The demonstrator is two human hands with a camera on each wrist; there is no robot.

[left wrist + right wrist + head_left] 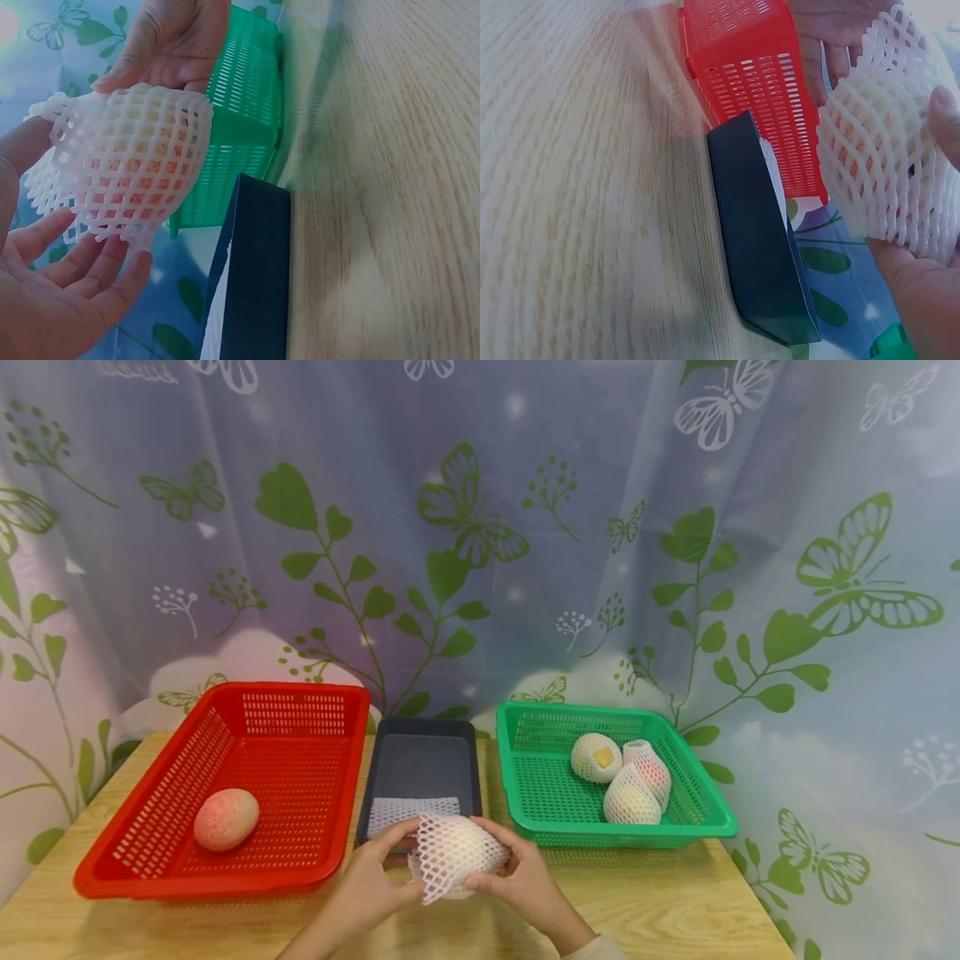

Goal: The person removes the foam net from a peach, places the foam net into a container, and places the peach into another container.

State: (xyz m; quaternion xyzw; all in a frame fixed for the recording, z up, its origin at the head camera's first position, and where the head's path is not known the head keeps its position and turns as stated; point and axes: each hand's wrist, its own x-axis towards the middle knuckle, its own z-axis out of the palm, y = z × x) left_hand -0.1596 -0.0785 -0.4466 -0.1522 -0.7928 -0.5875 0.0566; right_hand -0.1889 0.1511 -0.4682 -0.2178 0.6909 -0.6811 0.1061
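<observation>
Both hands hold a peach [465, 847] wrapped in a white foam net [435, 860], above the table in front of the dark tray. My left hand [378, 868] grips the net's loose open end, the thumb at its rim and the fingers below in the left wrist view. On the other side, my right hand [517, 877] holds the netted peach between thumb and fingers. Pink and cream skin shows through the mesh [135, 165]. A bare peach [227, 819] lies in the red basket [300, 768]. Several netted peaches [632, 797] sit in the green basket [536, 781].
Between the baskets stands the dark tray [423, 760], with flat white foam nets [412, 810] at its near end. All stand on a wooden table [637, 902]. A patterned curtain [480, 527] hangs behind it.
</observation>
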